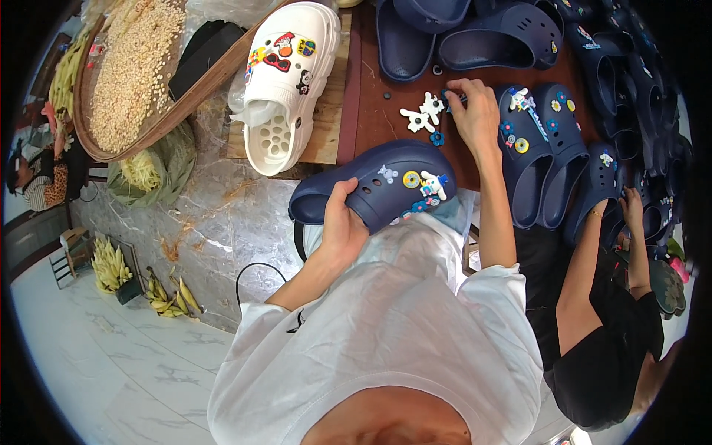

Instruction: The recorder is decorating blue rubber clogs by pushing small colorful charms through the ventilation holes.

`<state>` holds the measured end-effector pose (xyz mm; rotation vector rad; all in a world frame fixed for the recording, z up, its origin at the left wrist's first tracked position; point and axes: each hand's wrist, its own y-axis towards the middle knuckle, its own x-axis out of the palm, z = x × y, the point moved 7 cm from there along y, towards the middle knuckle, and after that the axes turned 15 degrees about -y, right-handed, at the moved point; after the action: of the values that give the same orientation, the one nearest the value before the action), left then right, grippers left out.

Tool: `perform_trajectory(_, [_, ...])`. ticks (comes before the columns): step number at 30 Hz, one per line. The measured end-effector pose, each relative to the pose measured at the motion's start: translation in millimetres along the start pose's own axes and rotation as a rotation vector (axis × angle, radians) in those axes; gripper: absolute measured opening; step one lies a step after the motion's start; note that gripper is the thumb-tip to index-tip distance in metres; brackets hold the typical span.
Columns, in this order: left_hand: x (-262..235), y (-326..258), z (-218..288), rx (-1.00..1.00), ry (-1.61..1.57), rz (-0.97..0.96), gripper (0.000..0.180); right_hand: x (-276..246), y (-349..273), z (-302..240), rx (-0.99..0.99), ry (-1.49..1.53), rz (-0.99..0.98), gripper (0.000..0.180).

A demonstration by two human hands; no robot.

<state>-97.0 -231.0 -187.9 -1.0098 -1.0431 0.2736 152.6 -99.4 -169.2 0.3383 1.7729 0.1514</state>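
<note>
My left hand [343, 222] grips a navy clog [378, 185] by its heel end, holding it in front of my chest. Several small charms are fixed on the clog's top, among them a yellow ring and a white figure. My right hand [475, 111] reaches out over the brown table [382, 119], fingers pinched on a small dark charm [454, 96]. Loose white charms [421, 115] and a blue flower charm [437, 138] lie just left of that hand. A pair of decorated navy clogs [545, 148] sits to its right.
A white clog [285, 81] with colourful charms rests on a wooden board at the left. More navy clogs [475, 33] are piled at the back and right. A woven tray of grain [133, 67] lies far left. A person in black [608, 326] works at my right.
</note>
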Motion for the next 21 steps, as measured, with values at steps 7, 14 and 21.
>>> perform_trajectory(7, [2, 1, -4, -0.004, 0.022, -0.093, 0.044, 8, 9, -6, -0.080, -0.185, -0.145, 0.027])
perform_trajectory(14, [5, -2, -4, 0.017, 0.080, -0.110, 0.044, 12, 11, -7, -0.102, -0.227, -0.149, 0.027])
perform_trajectory(21, [8, -6, -2, 0.013, 0.078, -0.112, 0.044, -23, -3, -13, -0.073, -0.006, 0.040, 0.017])
